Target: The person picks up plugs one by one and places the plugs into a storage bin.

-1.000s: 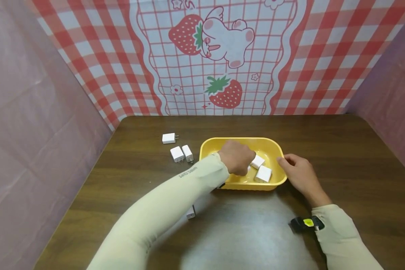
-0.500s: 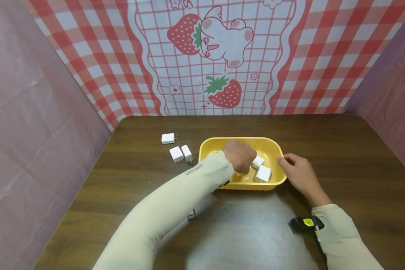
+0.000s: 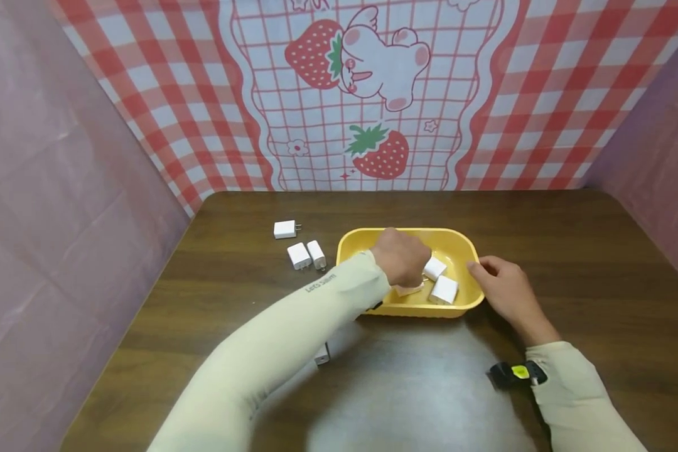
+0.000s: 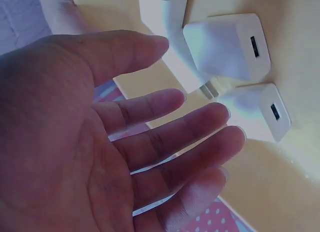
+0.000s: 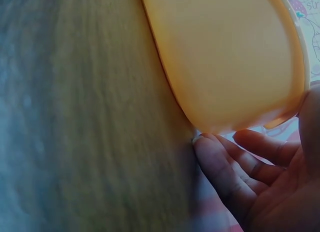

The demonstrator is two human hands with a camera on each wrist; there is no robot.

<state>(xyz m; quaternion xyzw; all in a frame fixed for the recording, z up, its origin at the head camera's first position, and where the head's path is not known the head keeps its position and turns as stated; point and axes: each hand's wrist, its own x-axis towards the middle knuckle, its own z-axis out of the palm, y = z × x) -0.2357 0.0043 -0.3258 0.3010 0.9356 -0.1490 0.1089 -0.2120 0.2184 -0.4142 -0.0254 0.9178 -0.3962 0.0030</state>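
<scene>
A yellow plastic basin stands on the table with white USB chargers inside. My left hand is down in it, palm and spread fingers visible in the left wrist view, holding nothing. Three chargers lie just beyond those fingertips, two showing their USB ports. At the basin's right end my right hand grips the rim, thumb on the edge and fingers against the outer wall.
Left of the basin are three more white chargers on the brown table. Another charger shows partly beside the left forearm. A checked strawberry cloth hangs behind, with pink cloth at the sides.
My left hand stays in the basin, having shifted slightly. A pale piece now shows more below it. The right hand keeps its grip on the rim; the head view shifts a little.
</scene>
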